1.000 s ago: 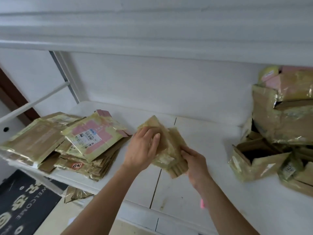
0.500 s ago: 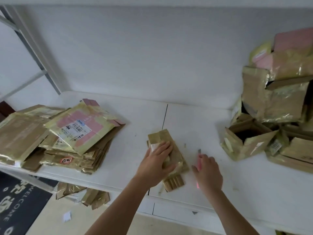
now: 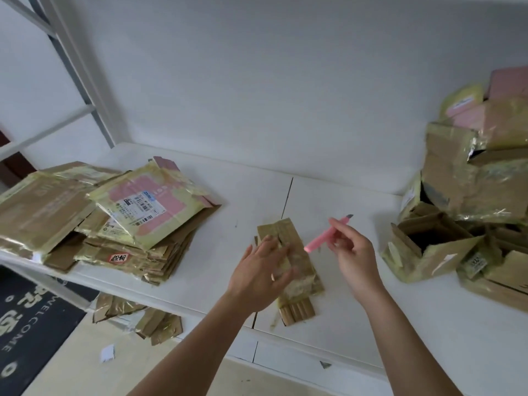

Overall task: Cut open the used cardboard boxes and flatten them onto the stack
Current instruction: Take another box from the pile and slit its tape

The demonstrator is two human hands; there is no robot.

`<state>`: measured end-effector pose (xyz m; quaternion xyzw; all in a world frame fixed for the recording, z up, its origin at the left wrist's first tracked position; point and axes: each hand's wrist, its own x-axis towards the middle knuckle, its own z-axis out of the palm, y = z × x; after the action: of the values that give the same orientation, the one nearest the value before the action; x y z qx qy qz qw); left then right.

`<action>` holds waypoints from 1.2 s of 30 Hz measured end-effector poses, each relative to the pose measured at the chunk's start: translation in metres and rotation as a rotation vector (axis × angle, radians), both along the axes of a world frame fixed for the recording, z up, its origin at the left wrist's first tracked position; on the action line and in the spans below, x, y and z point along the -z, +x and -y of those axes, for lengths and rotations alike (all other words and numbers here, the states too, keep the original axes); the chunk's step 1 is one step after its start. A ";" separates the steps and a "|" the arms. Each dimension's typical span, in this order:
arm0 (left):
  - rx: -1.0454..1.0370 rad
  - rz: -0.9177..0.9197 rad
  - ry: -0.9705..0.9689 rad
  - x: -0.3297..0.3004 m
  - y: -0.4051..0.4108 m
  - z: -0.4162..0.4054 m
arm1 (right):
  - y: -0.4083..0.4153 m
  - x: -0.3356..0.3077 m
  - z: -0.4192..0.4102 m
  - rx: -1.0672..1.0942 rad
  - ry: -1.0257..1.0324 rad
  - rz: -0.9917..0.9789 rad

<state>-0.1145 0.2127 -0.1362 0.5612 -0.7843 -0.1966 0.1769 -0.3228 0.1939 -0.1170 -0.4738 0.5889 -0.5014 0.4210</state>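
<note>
A small flattened cardboard box with glossy tape lies on the white table near its front edge. My left hand hovers over the box's left side with fingers spread and relaxed. My right hand is raised just right of the box and pinches a pink utility knife, blade tip pointing up and right. The stack of flattened boxes sits at the table's left end.
A heap of unflattened, taped boxes fills the table's right side, one open box in front. Cardboard scraps lie on the floor below the left edge, beside a dark welcome mat. A white wall rises behind.
The box went from both hands down onto the table. My right hand picked the pink knife up off the table and raised it; my left hand eased off the box.
</note>
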 end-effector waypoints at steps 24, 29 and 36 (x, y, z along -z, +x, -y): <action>-0.014 -0.142 0.206 -0.003 0.018 0.013 | 0.068 0.016 0.028 -0.130 -0.303 -0.270; -0.005 -0.139 0.174 -0.005 0.021 0.011 | 0.067 0.008 0.026 -0.213 -0.330 -0.369; 0.005 -0.073 0.170 -0.010 0.019 0.013 | 0.050 0.012 -0.005 -0.379 -0.279 -0.421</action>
<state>-0.0956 0.2000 -0.1265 0.5648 -0.7592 -0.2830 0.1566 -0.2726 0.1991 -0.1285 -0.7217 0.4898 -0.3810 0.3066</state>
